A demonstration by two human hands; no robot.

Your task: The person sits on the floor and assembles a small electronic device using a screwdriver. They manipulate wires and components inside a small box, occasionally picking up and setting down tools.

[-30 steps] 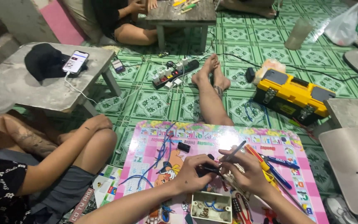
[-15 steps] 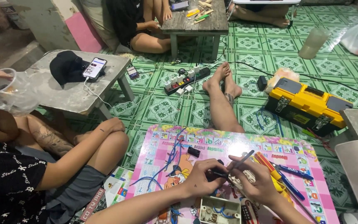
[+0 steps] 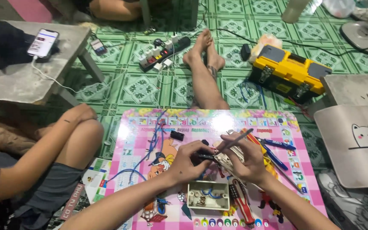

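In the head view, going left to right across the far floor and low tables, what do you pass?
Black cap → smartphone → power strip → bare feet → yellow toolbox.

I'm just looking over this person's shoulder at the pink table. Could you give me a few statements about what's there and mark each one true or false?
1. The right hand holds a thin dark tool. True.
2. The yellow toolbox sits on the pink table. False: it stands on the green tiled floor beyond the table.
3. A small open white box lies on the table just in front of the hands. True.
4. The phone lies on the floor. False: it rests on a grey low table at the left, with a white cable plugged in.
5. The left hand is empty. False: it grips a small dark part.
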